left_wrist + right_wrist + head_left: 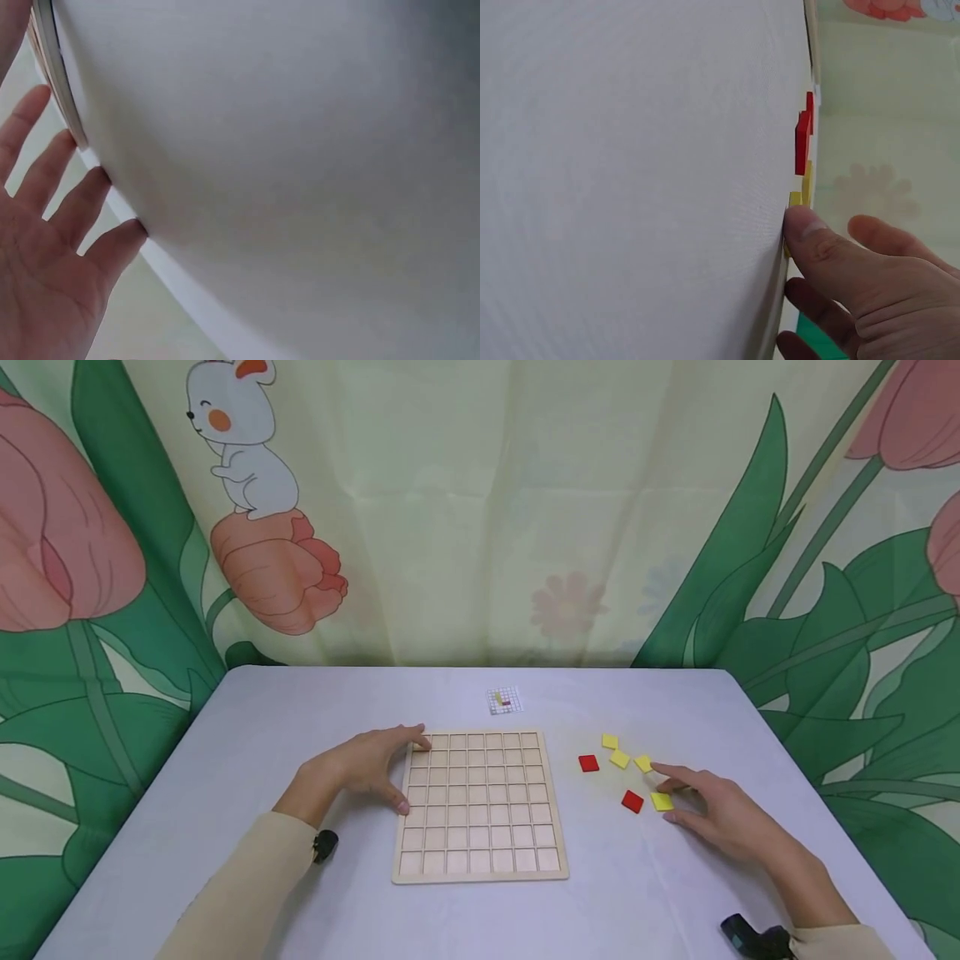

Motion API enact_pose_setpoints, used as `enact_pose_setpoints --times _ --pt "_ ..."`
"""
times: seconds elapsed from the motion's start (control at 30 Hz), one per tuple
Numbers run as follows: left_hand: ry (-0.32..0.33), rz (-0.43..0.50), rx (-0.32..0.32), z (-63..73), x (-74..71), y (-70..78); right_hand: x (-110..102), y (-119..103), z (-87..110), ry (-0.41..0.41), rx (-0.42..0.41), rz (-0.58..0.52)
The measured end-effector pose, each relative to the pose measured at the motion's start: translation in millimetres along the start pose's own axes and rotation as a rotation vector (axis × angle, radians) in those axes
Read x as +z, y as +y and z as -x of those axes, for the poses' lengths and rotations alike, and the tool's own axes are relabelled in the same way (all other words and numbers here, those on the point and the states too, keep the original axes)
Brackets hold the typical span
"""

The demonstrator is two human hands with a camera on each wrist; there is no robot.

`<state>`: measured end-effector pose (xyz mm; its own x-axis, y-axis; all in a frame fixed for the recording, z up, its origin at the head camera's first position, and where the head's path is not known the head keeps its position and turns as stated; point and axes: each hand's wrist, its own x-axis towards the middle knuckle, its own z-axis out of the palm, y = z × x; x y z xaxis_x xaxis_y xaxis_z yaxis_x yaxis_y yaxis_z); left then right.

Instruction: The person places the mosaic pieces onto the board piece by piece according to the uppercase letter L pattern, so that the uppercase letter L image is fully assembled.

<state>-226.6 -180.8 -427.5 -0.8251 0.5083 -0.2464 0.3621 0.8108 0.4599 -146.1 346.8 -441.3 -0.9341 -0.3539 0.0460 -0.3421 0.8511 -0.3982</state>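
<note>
A square wooden grid board (480, 878) with bare cells lies flat on the table. My left hand (367, 766) spans its left side, thumb on the left edge and fingertips at the far left corner; in the left wrist view its fingers (54, 169) are spread and fairly straight. To the right of the board, my right hand (712, 806) reaches over a yellow tile (662, 802), thumb and a finger on either side of it. The index fingertip is right beside another yellow tile (642, 763). In the right wrist view the thumb (806, 223) overlaps yellow.
Two red tiles, one nearer the board (588, 763) and one near the right hand (632, 801), lie among several yellow tiles. A small printed grid card (504, 700) lies beyond the board. A patterned curtain (480, 527) hangs behind the table's far edge.
</note>
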Motion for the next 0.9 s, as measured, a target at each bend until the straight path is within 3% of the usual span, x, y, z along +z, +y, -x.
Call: enact_pose_setpoints --times 0.33,0.7,0.9 --pt "0.027 0.003 -0.007 1.6 1.2 0.1 2 1 0.7 0.071 -0.060 0.071" --pt "0.019 0.001 -0.016 1.1 -0.8 1.4 -3 -14 -9.4 0.107 -0.079 -0.034" --pt "0.016 -0.001 -0.027 -0.4 -1.1 0.0 -1 -29 -27.7 0.158 -0.170 -0.050"
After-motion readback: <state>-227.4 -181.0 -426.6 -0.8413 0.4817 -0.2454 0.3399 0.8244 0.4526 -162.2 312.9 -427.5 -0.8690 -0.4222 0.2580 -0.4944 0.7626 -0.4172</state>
